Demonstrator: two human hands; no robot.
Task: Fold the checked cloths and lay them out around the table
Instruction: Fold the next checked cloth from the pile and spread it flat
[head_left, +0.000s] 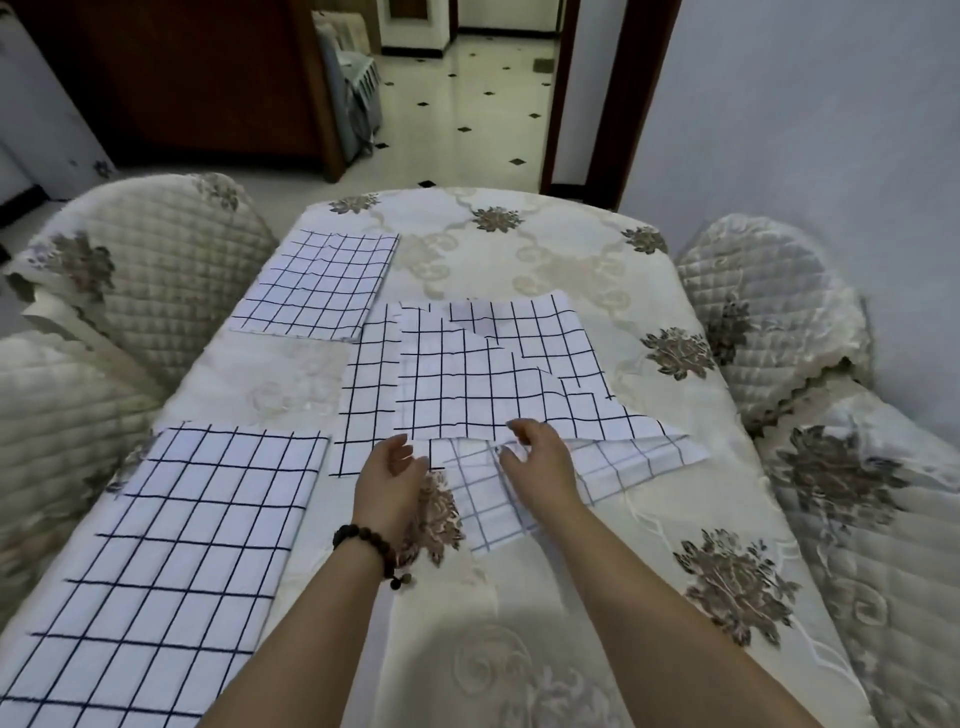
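So the table (571, 249) fills most of what we get, under a cream cover with brown flowers, and its near end runs off the bottom edge. Quilted chairs (156, 249) sit along both sides, partly cut off at the frame edges. The near folded cloth (182, 545) lies flat at the left edge of the table, its lower corner out of frame. In the middle there's a loose pile of checked cloths (374, 395), overlapping at odd angles, and we honestly can't count how many since they hide each other. The far folded cloth (317, 286) lies flat further up the left side. The right hand (530, 457) has its fingers curled over the near edge of the top cloth (467, 395), thumb below, pinching it. The left hand (392, 470) is loose with fingers apart, right at the pile's near edge; whether it touches, we can't tell. A dark bead bracelet (363, 540) circles that wrist.
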